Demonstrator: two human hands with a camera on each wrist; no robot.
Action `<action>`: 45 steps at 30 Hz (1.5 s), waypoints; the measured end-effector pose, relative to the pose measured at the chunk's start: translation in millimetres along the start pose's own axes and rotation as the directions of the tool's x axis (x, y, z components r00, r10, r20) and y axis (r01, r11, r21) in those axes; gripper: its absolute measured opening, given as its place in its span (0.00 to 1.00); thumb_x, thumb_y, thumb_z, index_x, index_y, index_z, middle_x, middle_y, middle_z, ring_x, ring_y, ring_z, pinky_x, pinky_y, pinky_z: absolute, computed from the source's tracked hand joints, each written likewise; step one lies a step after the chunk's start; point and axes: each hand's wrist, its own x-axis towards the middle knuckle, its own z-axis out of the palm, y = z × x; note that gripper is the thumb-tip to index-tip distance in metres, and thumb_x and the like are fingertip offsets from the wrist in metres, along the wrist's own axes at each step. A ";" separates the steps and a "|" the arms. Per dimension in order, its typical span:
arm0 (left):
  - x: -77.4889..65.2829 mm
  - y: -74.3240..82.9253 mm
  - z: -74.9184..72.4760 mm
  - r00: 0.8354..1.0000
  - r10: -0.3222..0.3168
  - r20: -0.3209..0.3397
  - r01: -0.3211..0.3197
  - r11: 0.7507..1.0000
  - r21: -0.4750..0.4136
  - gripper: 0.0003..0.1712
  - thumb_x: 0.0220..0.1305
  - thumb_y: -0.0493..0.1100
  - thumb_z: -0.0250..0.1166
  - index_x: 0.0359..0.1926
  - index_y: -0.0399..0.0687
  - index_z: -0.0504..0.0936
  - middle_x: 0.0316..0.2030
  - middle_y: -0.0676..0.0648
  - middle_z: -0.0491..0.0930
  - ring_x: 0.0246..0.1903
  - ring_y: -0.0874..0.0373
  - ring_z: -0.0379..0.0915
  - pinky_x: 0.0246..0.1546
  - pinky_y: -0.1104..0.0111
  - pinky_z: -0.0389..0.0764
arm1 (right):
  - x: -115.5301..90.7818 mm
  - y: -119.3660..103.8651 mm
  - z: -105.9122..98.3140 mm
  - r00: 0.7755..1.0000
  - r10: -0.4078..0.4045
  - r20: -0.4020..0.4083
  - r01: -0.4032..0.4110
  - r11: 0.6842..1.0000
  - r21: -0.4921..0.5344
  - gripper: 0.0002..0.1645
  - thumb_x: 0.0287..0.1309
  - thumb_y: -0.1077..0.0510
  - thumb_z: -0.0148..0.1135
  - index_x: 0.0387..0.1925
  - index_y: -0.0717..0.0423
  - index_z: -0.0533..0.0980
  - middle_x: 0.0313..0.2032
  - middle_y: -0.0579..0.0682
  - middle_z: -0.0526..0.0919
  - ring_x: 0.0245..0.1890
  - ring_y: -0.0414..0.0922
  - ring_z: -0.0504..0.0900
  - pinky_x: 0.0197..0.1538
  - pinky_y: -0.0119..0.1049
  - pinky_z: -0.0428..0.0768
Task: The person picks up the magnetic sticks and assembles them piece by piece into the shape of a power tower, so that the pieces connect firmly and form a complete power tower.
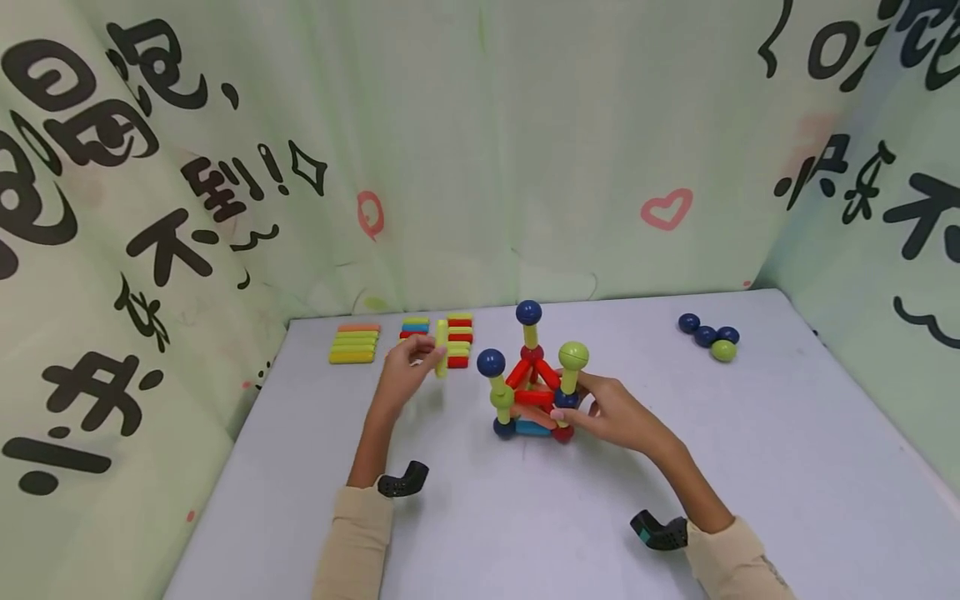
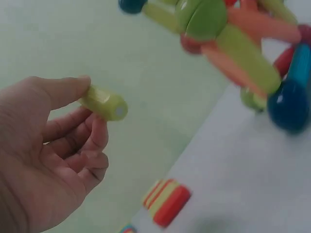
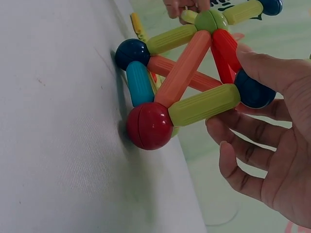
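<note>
A frame of magnetic sticks and balls stands on the table, with red, orange, blue and yellow-green sticks between its balls. My right hand grips the frame's right side at a dark blue ball, thumb on one side and fingers on the other. To the left of the frame, my left hand pinches a yellow-green magnetic stick between thumb and fingers, held upright above the table. In the left wrist view the stick shows a pale round end. Upright sticks topped by balls rise from the frame's upper corners.
Rows of loose sticks lie at the back left, and more sticks lie behind my left hand. Several loose balls sit at the back right. A printed curtain hangs behind and beside the table.
</note>
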 end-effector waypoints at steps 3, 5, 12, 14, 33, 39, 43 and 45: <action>-1.8 21.1 22.5 0.993 -0.019 0.119 0.039 0.986 -0.164 0.18 0.66 0.46 0.64 0.51 0.39 0.78 0.43 0.41 0.79 0.43 0.46 0.75 0.38 0.71 0.77 | 1.5 0.6 0.7 1.000 -0.008 -0.001 0.008 1.000 0.013 0.27 0.56 0.46 0.69 0.48 0.61 0.75 0.35 0.48 0.82 0.38 0.44 0.79 0.35 0.32 0.81; -2.0 30.4 34.4 0.985 -0.022 0.173 0.059 0.976 -0.210 0.16 0.67 0.42 0.63 0.52 0.39 0.77 0.43 0.41 0.79 0.42 0.46 0.74 0.36 0.71 0.77 | 2.1 1.8 1.2 1.000 -0.014 0.000 0.014 1.000 0.022 0.26 0.57 0.46 0.69 0.48 0.62 0.76 0.35 0.48 0.82 0.38 0.43 0.79 0.35 0.32 0.81; 0.2 42.0 51.9 0.966 -0.022 0.257 0.077 0.976 -0.205 0.15 0.65 0.35 0.63 0.53 0.40 0.77 0.46 0.39 0.79 0.41 0.55 0.74 0.43 0.68 0.80 | 5.8 4.9 3.1 0.999 -0.043 -0.005 0.043 0.998 0.050 0.24 0.57 0.47 0.69 0.47 0.60 0.76 0.35 0.46 0.83 0.39 0.44 0.80 0.36 0.31 0.81; 0.2 41.8 52.3 0.965 -0.016 0.262 0.070 0.978 -0.199 0.15 0.66 0.37 0.63 0.53 0.40 0.78 0.47 0.39 0.79 0.43 0.53 0.75 0.47 0.65 0.81 | 6.6 5.5 3.4 0.999 -0.049 -0.002 0.050 0.997 0.055 0.24 0.57 0.47 0.69 0.47 0.60 0.76 0.35 0.46 0.83 0.39 0.44 0.80 0.36 0.31 0.81; 7.1 52.2 63.7 0.949 0.052 0.311 -0.030 0.997 -0.077 0.17 0.68 0.49 0.62 0.51 0.44 0.82 0.47 0.43 0.82 0.47 0.52 0.76 0.48 0.61 0.82 | 5.1 4.6 2.6 1.000 -0.021 0.012 0.020 0.999 0.041 0.25 0.59 0.46 0.67 0.49 0.61 0.76 0.37 0.47 0.83 0.40 0.43 0.79 0.39 0.35 0.83; 5.5 41.4 57.9 0.954 0.045 0.295 -0.014 0.994 -0.106 0.19 0.70 0.52 0.59 0.52 0.45 0.81 0.48 0.44 0.82 0.49 0.53 0.76 0.52 0.60 0.81 | 4.1 5.6 4.5 1.000 0.001 -0.014 0.000 0.999 0.051 0.28 0.57 0.46 0.68 0.50 0.61 0.75 0.42 0.51 0.83 0.43 0.47 0.80 0.40 0.39 0.84; 8.1 21.8 46.2 0.978 0.018 0.206 -0.002 0.997 -0.078 0.18 0.69 0.54 0.60 0.48 0.46 0.82 0.40 0.44 0.83 0.40 0.54 0.77 0.50 0.54 0.80 | 4.3 8.8 8.1 0.999 0.016 -0.045 -0.012 0.995 0.097 0.29 0.56 0.47 0.69 0.53 0.59 0.73 0.46 0.53 0.81 0.48 0.50 0.79 0.42 0.42 0.85; 9.2 10.5 37.7 0.991 -0.014 0.131 0.015 1.000 -0.005 0.17 0.69 0.52 0.60 0.47 0.46 0.82 0.38 0.44 0.83 0.36 0.54 0.77 0.47 0.56 0.81 | 4.4 11.6 9.5 0.998 0.016 -0.058 -0.009 0.993 0.121 0.30 0.56 0.48 0.69 0.55 0.59 0.72 0.49 0.55 0.80 0.49 0.51 0.79 0.44 0.43 0.85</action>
